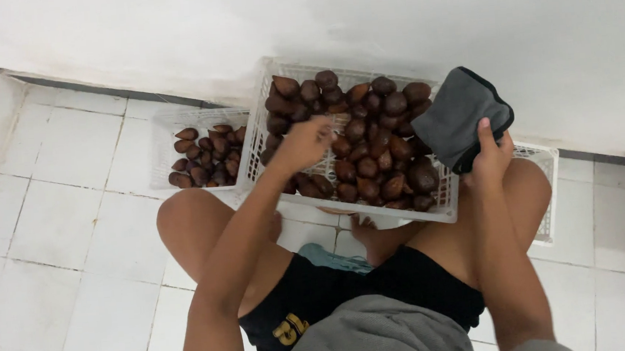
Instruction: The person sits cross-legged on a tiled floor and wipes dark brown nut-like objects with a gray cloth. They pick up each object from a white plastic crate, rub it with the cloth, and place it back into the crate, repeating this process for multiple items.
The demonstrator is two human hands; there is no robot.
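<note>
Brown, scaly fruits [358, 139] fill the big white plastic crate [261, 128] that sits on the tiled floor [75, 236] just beyond the seated person's knees, near enough for both arms to reach. Their skins look dark, glossy and rough, each fruit rounded with a pointed tip, piled loosely to the rim. The left hand [303, 143] hangs over the near left part of the pile with its fingers curled downward on or just above the fruits; whether they close on one I cannot tell. The right hand [491, 157] is clamped on a folded grey cloth [459, 117], held up at the crate's right edge, apparently ready for wiping. A smaller white crate [164, 145] at far left holds fewer of the same fruits.
</note>
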